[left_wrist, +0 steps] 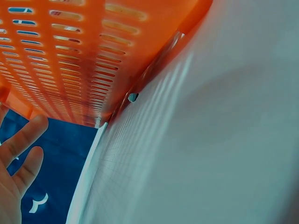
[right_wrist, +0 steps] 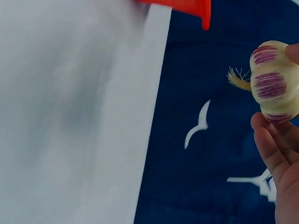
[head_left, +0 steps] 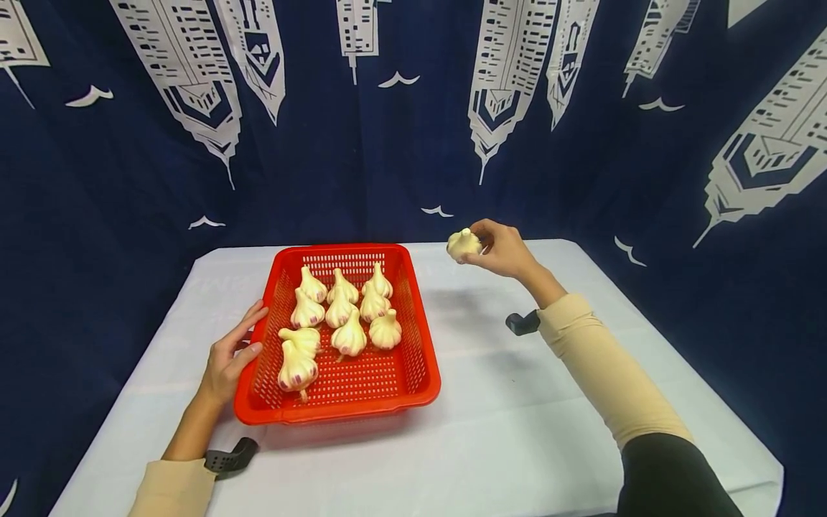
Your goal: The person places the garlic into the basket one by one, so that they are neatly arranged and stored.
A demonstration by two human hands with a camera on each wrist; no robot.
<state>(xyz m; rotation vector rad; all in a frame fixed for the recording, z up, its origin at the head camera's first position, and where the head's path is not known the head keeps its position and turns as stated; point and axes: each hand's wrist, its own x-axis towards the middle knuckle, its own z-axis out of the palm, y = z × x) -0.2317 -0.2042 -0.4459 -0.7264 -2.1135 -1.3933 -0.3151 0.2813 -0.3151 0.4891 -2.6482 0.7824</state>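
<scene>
A garlic bulb (head_left: 464,245) is pinched between thumb and fingers of my right hand (head_left: 500,249), held up above the far right part of the table. In the right wrist view this bulb (right_wrist: 273,84) shows purple streaks and a tuft of dry roots. At the left side of the red basket (head_left: 426,366), my left hand (head_left: 226,362) rests its fairly straight fingers against the rim. Seen from the left wrist, the fingers (left_wrist: 29,135) are spread beside the slotted wall. Several more garlic bulbs (head_left: 349,336) stand or lean inside the basket, mostly in its back and left.
A white cloth covers the table (head_left: 497,445). Behind it hangs a dark blue curtain (head_left: 388,165) with white building and bird prints. Each wrist wears a dark camera mount, such as the left wrist's mount (head_left: 231,458).
</scene>
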